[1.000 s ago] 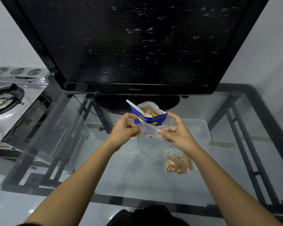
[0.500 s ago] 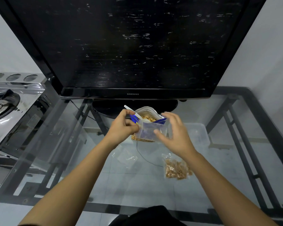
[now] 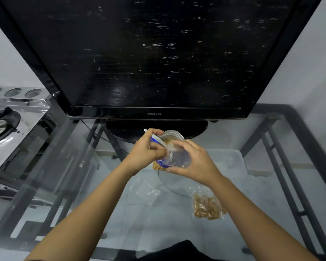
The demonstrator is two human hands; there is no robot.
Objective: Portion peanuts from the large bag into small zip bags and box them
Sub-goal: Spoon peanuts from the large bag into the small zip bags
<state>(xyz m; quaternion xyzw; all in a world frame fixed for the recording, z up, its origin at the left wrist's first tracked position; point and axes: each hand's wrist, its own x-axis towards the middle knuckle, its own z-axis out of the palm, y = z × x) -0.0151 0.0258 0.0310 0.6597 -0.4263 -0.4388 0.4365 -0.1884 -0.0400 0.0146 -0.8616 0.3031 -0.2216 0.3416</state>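
A television [image 3: 154, 53] fills the back of the glass table [image 3: 177, 232], leaving open room only toward the near edge. A clear box [image 3: 231, 162] sits right of the large peanut bag [image 3: 169, 136]. The right hand [image 3: 194, 162] cups an empty small zip bag [image 3: 177, 159] at its mouth; the left hand [image 3: 147, 149] pinches the white scoop [image 3: 158, 140]. If the small bag's mouth sags, peanuts could spill onto the glass. A filled bag [image 3: 207, 206] lies near.

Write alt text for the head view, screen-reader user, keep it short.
Two bare hands work above a glass table: the right hand holds a small clear zip bag in front of an open blue bag of peanuts, while the left hand pinches the zip bag's edge. A filled zip bag lies on the glass to the right, and a black TV stands behind.
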